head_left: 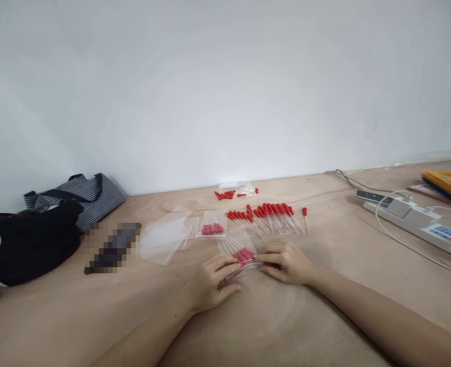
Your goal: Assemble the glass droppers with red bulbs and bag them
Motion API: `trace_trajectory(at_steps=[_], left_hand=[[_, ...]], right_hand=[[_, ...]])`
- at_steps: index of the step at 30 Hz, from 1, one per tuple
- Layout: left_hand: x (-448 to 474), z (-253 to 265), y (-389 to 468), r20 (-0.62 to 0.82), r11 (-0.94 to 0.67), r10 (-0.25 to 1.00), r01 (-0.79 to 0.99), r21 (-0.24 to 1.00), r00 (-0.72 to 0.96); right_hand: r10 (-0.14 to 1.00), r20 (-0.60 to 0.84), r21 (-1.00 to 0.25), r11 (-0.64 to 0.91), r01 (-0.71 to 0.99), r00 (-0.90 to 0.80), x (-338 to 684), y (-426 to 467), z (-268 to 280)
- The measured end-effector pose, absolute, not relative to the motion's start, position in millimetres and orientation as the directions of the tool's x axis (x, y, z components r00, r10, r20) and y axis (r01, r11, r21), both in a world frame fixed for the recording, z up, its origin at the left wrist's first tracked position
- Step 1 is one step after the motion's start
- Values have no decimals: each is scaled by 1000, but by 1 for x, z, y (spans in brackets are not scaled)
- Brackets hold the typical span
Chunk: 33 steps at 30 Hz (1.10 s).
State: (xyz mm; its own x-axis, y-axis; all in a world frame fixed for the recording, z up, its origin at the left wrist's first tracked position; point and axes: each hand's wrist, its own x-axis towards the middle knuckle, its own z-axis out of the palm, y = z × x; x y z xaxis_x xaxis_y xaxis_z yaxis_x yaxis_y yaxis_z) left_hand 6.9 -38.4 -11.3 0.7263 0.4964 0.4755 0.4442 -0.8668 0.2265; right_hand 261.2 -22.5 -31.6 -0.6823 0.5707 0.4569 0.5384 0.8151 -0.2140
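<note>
A clear zip bag [248, 267] lies flat in front of me, holding several droppers [244, 255] with red rubber bulbs toward my side. At its left edge, the fingers of my left hand [210, 283] grip the plastic near the opening, thumb lower down. My right hand [286, 262] pinches the opposite edge with bent fingers. Just beyond is a second filled zip bag [210, 230], its red bulbs showing through. Loose droppers [273, 211] with clear stems are spread behind my right hand, and a single dropper [305, 219] stands apart at their right end.
Flat clear bags [164, 237] are piled to the left, beside a pixelated dark object [114, 248]. Loose red bulbs [225, 194] lie near the wall. Black bag [34, 244] and striped bag [99, 199] sit far left; a power strip [412, 224] with cables is right.
</note>
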Motion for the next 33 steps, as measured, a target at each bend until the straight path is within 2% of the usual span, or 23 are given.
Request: trace_trajectory(at_steps=[5,9,12,15,19,24,29,33], left_hand=[[7,-19,-29,571,-882,444,449,143,691],[4,-19,-23,590,-881,385,474,5,709],[2,-16,-22,585,-861,335,492,-128,739],[2,-13,-23,569,-849,306,490,-200,763],[4,-14,-24,551,-840,325,502,-206,769],[5,-16,-23,580,-853,334,500,-150,743],[13,-17,-22,646,-870,316,484,-96,695],[24,-21,-20,665,-872,302,480,-97,683]], right_hand=[[470,569,-19,828,561,-675,254,-20,-37],[366,607,136,827,545,-706,247,-14,-36],[285,605,210,844,494,-744,243,-10,-35],[231,603,235,863,447,-763,241,-7,-34],[236,613,230,860,456,-754,240,-8,-32],[283,659,223,811,540,-697,237,-12,-31],[238,678,242,821,517,-696,232,-10,-34],[218,683,242,833,497,-697,228,-10,-34]])
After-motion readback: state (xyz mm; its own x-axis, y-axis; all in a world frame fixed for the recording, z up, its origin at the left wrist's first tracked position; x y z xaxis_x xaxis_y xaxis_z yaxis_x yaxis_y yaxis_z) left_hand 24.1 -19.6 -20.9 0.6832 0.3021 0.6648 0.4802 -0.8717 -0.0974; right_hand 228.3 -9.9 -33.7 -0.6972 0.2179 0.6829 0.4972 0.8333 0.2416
